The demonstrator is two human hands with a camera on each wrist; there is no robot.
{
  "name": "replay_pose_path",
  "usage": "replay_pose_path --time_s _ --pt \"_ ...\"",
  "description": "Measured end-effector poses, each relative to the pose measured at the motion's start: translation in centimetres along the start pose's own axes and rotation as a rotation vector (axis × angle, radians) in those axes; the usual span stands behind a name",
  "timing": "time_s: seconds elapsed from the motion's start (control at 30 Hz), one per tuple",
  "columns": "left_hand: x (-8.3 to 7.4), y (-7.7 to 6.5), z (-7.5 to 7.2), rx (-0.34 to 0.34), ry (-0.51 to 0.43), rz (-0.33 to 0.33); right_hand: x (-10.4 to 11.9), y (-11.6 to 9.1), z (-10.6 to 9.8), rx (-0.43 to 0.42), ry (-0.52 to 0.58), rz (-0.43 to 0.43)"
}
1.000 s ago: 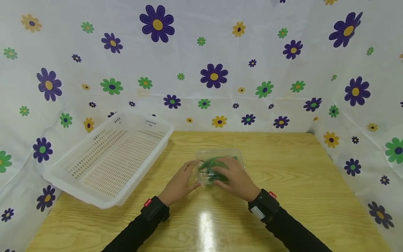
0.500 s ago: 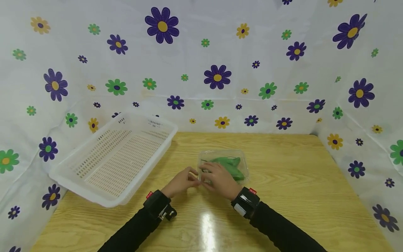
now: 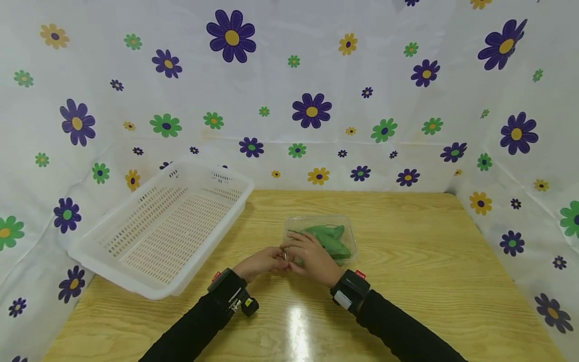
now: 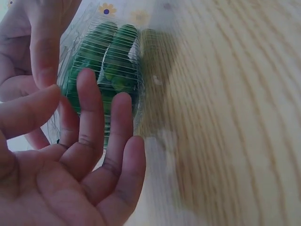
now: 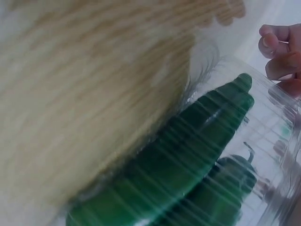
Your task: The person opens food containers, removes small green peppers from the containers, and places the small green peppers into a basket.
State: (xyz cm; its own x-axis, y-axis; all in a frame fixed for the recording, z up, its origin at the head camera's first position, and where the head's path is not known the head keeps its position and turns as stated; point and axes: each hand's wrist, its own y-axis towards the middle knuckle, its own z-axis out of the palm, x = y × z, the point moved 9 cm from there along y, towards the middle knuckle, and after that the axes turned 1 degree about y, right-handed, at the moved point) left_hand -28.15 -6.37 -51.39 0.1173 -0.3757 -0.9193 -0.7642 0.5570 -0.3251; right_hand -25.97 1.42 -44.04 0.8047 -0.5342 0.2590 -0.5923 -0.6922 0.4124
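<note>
A clear ribbed plastic box (image 3: 296, 222) holding several green peppers (image 3: 335, 246) lies on the table. My left hand (image 3: 262, 262) is at its near left corner, where thumb and index finger pinch the edge; the other fingers are half curled in the left wrist view. My right hand (image 3: 313, 259) curls over the same corner, its fingertips meeting those of the left. In the left wrist view the right hand (image 4: 44, 42) bends a finger down beside the left thumb. Fingers hide much of the pinched edge. Large peppers (image 5: 183, 150) show through the plastic in the right wrist view.
A white perforated plastic basket (image 3: 165, 234) stands at the left of the wooden table (image 3: 407, 271). White cloth (image 3: 271, 60) printed with flowers encloses the back and both sides.
My right hand has shifted left from over the peppers to the box's near left corner, uncovering them. My left hand's fingers have drawn in to that corner and closed on its edge.
</note>
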Motion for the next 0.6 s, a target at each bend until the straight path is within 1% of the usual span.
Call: replay_pose_path --time_s 0.1,0.33,0.43,0.6 --pt "0.0 0.1 0.3 0.019 -0.011 -0.005 -0.2 0.0 0.2 0.018 0.021 0.018" --pt "0.0 -0.2 1.0 0.097 -0.015 0.043 -0.2 0.1 -0.1 0.038 0.074 0.029" --pt "0.0 -0.2 1.1 0.101 -0.005 0.046 -0.4 0.1 0.0 0.047 0.086 0.039" --pt "-0.1 0.1 1.2 0.059 -0.001 0.035 -0.6 0.1 0.2 0.047 0.075 0.037"
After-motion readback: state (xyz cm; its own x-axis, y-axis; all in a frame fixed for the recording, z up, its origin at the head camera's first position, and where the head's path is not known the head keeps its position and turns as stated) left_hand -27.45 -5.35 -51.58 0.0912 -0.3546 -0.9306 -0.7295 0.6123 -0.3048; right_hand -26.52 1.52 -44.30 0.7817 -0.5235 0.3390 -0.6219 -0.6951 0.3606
